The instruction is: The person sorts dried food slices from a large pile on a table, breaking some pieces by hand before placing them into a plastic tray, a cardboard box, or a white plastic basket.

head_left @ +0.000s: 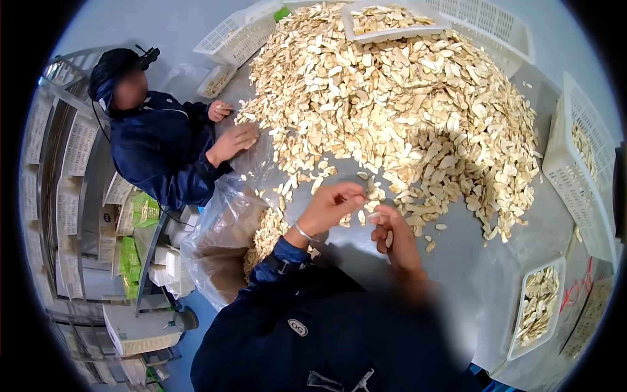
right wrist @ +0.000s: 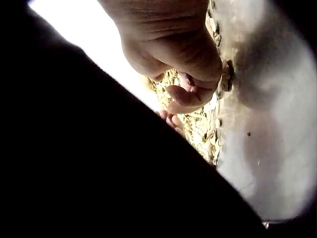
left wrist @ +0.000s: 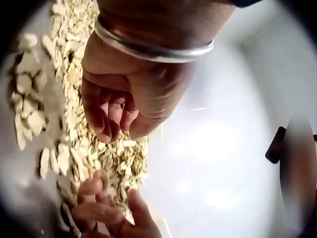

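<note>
A big heap of pale dried slices covers the far part of the metal table, with loose slices strewn along its near edge. In the head view my left hand, with a silver bangle at the wrist, hovers by that edge. Its fingers curl toward the thumb in the left wrist view; I cannot tell whether a slice is between them. My right hand is close beside it and holds a pale slice in its curled fingers. Another slice shows at its fingertips.
A clear plastic bag with slices stands at left. Across it, another person reaches to the heap. White baskets line the back, one more stands right, and a white tray of slices lies nearer. Shelves are far left.
</note>
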Motion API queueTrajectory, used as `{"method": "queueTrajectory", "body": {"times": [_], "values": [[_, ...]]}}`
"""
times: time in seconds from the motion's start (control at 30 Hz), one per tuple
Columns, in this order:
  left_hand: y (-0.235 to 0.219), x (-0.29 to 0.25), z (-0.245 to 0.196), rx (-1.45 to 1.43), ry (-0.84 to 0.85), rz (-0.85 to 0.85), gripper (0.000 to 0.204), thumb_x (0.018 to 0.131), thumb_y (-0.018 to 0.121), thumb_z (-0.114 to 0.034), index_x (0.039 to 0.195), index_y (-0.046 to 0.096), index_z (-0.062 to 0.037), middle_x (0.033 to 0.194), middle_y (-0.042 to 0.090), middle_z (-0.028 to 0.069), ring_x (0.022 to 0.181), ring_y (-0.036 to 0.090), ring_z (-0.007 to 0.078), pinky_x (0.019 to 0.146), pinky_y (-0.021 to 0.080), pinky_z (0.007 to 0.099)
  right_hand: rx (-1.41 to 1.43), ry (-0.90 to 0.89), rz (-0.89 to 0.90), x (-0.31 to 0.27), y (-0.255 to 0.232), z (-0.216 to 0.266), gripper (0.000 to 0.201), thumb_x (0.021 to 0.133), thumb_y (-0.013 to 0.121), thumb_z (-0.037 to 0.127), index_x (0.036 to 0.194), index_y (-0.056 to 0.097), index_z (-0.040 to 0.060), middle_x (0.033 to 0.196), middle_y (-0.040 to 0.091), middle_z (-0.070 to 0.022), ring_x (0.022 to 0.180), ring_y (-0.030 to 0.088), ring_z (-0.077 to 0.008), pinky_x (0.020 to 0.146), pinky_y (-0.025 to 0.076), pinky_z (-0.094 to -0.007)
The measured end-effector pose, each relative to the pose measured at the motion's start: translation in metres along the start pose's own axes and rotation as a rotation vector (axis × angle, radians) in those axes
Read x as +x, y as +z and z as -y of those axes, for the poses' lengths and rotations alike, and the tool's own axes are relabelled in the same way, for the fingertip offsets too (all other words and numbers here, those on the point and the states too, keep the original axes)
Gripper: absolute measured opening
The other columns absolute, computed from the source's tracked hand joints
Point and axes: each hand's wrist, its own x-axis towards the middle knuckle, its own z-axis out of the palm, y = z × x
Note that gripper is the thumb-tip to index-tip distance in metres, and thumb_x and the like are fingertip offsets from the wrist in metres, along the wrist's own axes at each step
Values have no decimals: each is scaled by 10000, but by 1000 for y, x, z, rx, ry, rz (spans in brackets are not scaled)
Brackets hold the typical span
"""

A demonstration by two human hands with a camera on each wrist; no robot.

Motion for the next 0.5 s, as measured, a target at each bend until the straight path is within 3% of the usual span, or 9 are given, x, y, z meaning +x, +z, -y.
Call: {"method": "queueTrajectory", "body": {"times": [0.1,0.2,0.3,0.33,0.43,0.5], "values": [[-34,0,13,100,112,-250,147,957,662,-105,1048,686,8,804,650,-22,716,575,31,619,482,220,-46,-64,124,6,-17,-7,212,1061,485,204,1129,627,62,771,535,22,531,408,-39,436,260,-200],[-47,-14,19,462,140,-408,135,932,676,-113,1012,693,-6,796,670,31,680,614,93,612,497,256,5,-63,201,13,-29,-16,175,1051,516,195,1068,623,58,717,499,30,522,386,-36,435,254,-204],[-35,-30,22,685,178,-282,108,893,689,-115,961,699,-31,797,666,94,657,642,185,612,514,300,22,-49,201,13,-29,-17,159,1042,538,187,1039,628,56,710,497,33,520,379,-31,434,252,-202],[-24,-34,19,692,138,-249,122,864,710,-131,960,692,-59,819,649,122,674,658,264,624,530,345,18,-47,196,13,-28,-17,154,1039,545,184,1031,631,56,711,500,33,520,378,-29,435,252,-201],[2,-41,14,773,214,-194,222,834,762,-139,1016,678,-45,840,655,99,685,657,250,633,532,327,-40,-41,156,13,-28,-18,144,1035,551,169,1029,638,55,715,510,29,524,387,-29,436,252,-197],[2,-39,28,823,258,-235,247,830,757,-122,1051,674,-50,839,648,106,676,649,289,620,527,361,-61,-42,154,13,-26,-18,134,1031,554,157,1046,641,57,721,525,27,524,393,-29,436,254,-195]]}}
